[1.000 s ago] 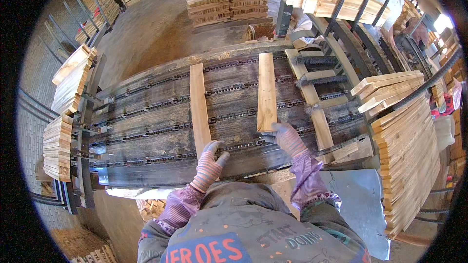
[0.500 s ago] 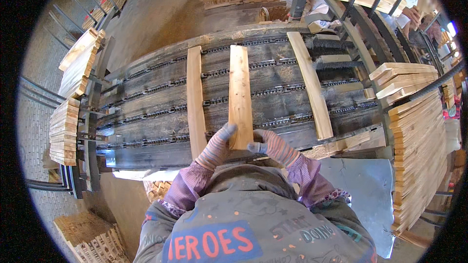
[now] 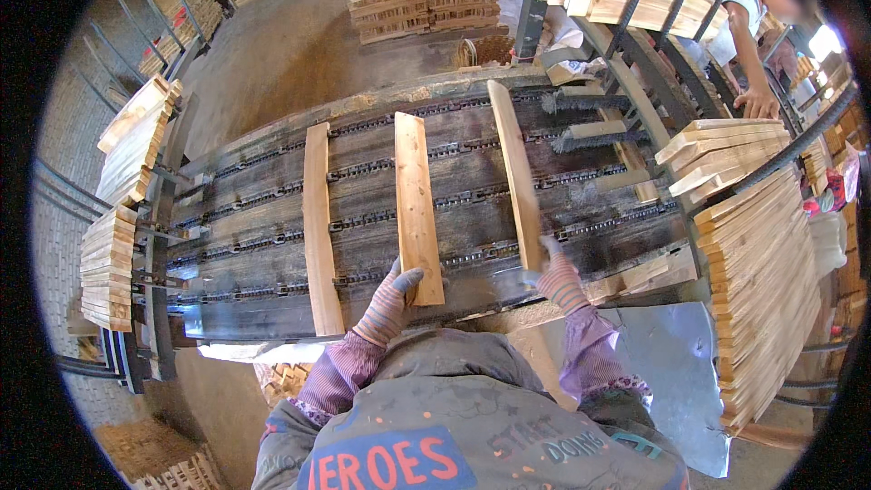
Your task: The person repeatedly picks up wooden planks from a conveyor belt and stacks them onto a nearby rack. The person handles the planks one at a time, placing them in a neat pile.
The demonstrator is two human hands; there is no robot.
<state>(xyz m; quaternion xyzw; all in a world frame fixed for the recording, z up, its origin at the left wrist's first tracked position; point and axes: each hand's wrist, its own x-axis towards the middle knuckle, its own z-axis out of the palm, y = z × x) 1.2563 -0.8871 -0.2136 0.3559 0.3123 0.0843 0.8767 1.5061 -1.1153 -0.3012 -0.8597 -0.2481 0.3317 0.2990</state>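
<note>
Three pale wooden boards lie across a dark chain conveyor before me. My left hand, in a striped knit glove, is closed at the near end of the middle board, its thumb on top and its other fingers mostly hidden. My right hand, gloved alike and partly smeared by motion, is closed at the near end of the right board, which looks tipped with a side edge showing. Untouched, the left board lies to the left of my left hand.
Board stacks stand on the left rack and at the right. Dark brushes sit at the conveyor's right end. A co-worker's hand rests by a small board pile. Upright metal rods rise at the upper right.
My right hand has left the middle board and moved right to the right board, which now looks tipped. My left hand stays on the middle board. A co-worker's arm has reached the right pile.
</note>
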